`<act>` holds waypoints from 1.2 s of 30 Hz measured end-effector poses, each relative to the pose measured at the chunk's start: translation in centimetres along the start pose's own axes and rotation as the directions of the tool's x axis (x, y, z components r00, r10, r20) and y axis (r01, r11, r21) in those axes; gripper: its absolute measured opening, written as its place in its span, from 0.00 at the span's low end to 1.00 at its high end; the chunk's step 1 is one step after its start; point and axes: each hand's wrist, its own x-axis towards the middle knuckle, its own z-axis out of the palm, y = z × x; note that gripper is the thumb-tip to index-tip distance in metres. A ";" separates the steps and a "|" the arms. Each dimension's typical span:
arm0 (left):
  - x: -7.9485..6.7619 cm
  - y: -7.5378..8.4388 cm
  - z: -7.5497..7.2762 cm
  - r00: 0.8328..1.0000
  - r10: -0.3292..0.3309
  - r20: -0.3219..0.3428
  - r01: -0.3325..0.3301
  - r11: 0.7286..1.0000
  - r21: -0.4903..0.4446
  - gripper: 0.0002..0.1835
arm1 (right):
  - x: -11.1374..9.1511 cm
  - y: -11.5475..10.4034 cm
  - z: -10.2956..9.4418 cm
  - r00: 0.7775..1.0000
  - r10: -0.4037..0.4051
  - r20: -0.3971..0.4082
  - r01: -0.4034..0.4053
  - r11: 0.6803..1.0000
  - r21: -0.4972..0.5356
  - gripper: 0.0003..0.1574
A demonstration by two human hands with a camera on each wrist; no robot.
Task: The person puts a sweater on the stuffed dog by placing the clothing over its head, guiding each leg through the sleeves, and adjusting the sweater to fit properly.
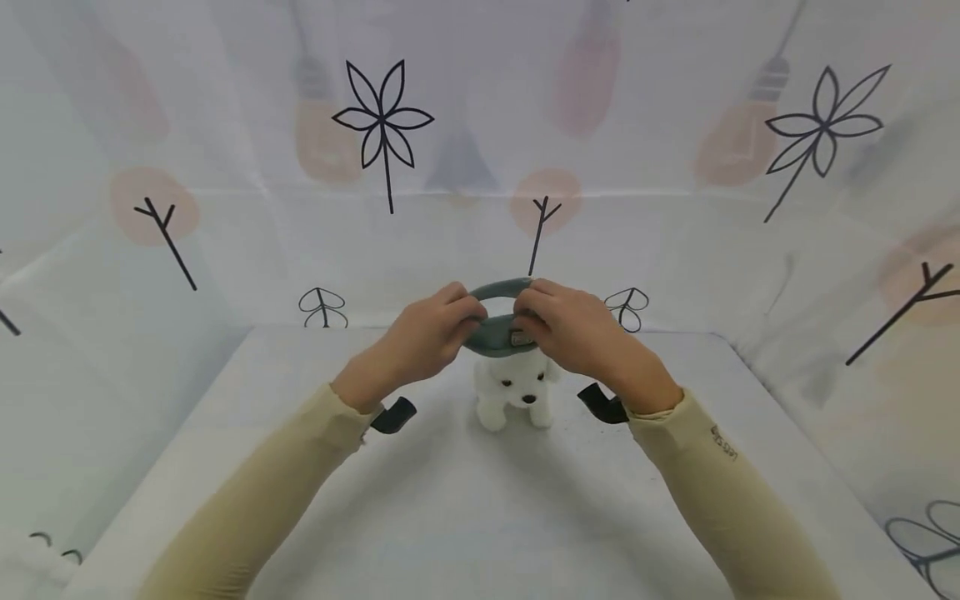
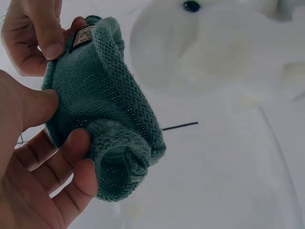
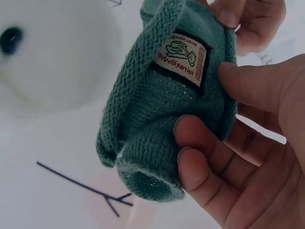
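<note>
Both hands hold a small green knitted sweater (image 1: 491, 337) just above a white plush dog (image 1: 513, 387). The left hand (image 1: 431, 329) pinches one side of it between thumb and fingers, close to a short tube-like sleeve (image 2: 116, 167). On the opposite side, the right hand (image 1: 573, 325) grips the knit, its thumb beside a sewn-on label (image 3: 183, 59). A ribbed band (image 3: 136, 76) runs along the sweater's edge facing the dog. The head view shows the sweater's ring-shaped opening stretched between the hands. The dog stands facing the camera, the top of its head hidden behind the sweater.
The dog stands on a white table (image 1: 465, 517). Behind and beside it hangs pale cloth (image 1: 465, 242) printed with flowers, twigs and light bulbs. Black wrist devices (image 1: 395, 415) show below both wrists. Light sleeves (image 1: 270, 483) cover the forearms.
</note>
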 end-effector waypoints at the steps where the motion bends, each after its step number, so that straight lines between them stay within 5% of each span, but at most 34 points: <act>1: 0.3 0.0 0.4 1.000 -0.005 0.015 0.005 1.000 -0.001 0.07 | -0.2 0.3 0.0 1.000 0.017 0.011 -0.017 1.000 0.001 0.05; 7: 1.1 0.0 2.2 0.989 -0.073 0.126 0.073 0.997 0.005 0.08 | -1.1 1.8 1.0 0.993 0.084 0.078 -0.084 0.996 0.003 0.05; 15: 0.4 -0.6 4.4 0.969 -0.113 0.218 0.117 0.993 -0.004 0.08 | -1.8 3.2 3.6 0.989 0.109 0.104 -0.110 0.994 0.004 0.07; 20: 0.0 -0.8 4.9 0.977 -0.092 0.192 0.099 0.995 -0.025 0.11 | -2.3 3.9 4.4 0.994 0.084 0.075 -0.085 0.996 0.009 0.16; 26: -0.4 -0.6 5.6 0.996 0.042 0.085 -0.048 0.996 0.077 0.20 | -3.4 5.0 5.6 0.999 -0.014 -0.033 0.014 1.000 -0.004 0.32; 36: -1.5 -0.6 6.8 0.995 0.082 0.064 -0.078 0.994 -0.071 0.31 | -4.8 5.8 7.5 0.997 -0.073 -0.018 0.075 0.987 0.143 0.48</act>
